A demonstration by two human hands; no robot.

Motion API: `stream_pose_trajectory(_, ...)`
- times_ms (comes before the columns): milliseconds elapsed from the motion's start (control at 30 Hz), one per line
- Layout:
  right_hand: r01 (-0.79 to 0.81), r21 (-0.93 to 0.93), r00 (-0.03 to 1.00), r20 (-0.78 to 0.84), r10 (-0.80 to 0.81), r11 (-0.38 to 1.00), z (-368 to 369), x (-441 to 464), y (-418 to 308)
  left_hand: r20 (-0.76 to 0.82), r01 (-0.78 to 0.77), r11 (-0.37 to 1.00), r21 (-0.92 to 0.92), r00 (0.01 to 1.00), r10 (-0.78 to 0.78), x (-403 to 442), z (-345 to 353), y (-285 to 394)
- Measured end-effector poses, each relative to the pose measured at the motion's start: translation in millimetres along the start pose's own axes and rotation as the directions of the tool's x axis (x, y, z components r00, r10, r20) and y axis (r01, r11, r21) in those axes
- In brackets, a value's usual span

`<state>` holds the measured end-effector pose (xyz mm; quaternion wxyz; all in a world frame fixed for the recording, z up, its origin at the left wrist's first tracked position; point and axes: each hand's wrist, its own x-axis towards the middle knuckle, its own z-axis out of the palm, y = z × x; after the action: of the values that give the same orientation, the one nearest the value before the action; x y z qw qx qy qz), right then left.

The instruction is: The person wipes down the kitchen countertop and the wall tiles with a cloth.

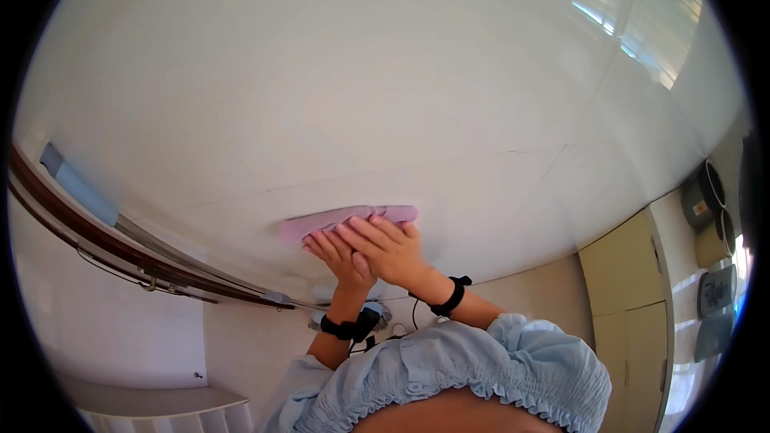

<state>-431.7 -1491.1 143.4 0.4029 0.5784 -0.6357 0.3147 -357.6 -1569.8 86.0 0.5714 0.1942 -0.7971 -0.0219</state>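
A pink cloth [393, 212] is spread sideways against the white wall [345, 96], low in the middle of the head view. My right hand [389, 252] presses on it with straight fingers close together, holding it to the wall. My left hand [343, 261] is beside and partly beneath the right one, its fingertips on the cloth's lower edge. The two hands overlap, so part of the left fingers is hidden. A black band circles each wrist.
At left, a mop with a light blue handle [84, 192] leans beside a dark brown door frame [80, 232]. Its fluffy grey head lies on the floor below my hands. To the right stand a beige cabinet [622, 265] and several bins, including a dark one [698, 200].
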Motion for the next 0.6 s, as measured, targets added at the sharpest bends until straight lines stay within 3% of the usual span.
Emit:
stream_pose_trajectory(67, -0.045, -0.033, 0.998, -0.034, 0.043, 0.998, -14.0, -11.2, 29.7, -0.051, -0.057, 0.998, 0.03, 0.997, 0.059, 0.4, 20.5, 24.1)
stream_pose_trajectory(167, -0.108, -0.061, 0.993, -0.054, 0.105, 0.992, -39.6, -33.6, 68.8, 0.141, -0.264, 0.957, 0.124, 0.959, 0.246, 9.4, 36.2, 57.7)
stream_pose_trajectory(233, -0.112, -0.095, 0.99, -0.093, 0.103, 0.989, -40.6, -57.5, 99.8, 0.092, -0.298, 0.953, 0.058, 0.952, 0.292, 18.8, 50.9, 87.8)
stream_pose_trajectory(333, -0.346, -0.082, 0.907, -0.283, 0.311, 0.935, -51.5, -81.2, 136.3, 0.122, -0.455, 0.89, 0.031, 0.886, 0.448, 43.2, 67.6, 137.6)
stream_pose_trajectory(367, -0.391, -0.1, 0.895, -0.27, 0.354, 0.915, -56.2, -87.8, 145.5, 0.148, -0.514, 0.857, 0.036, 0.851, 0.504, 53.5, 70.5, 153.0)
stream_pose_trajectory(433, -0.482, -0.13, 0.861, -0.253, 0.441, 0.867, -66.2, -96.6, 162.3, 0.181, -0.544, 0.838, -0.048, 0.82, 0.543, 66.7, 76.8, 176.0)
stream_pose_trajectory(600, -0.447, -0.198, 0.867, -0.336, 0.368, 0.872, -71.7, -78.4, 166.9, 0.127, -0.51, 0.859, -0.039, 0.851, 0.51, 72.7, 76.5, 188.6)
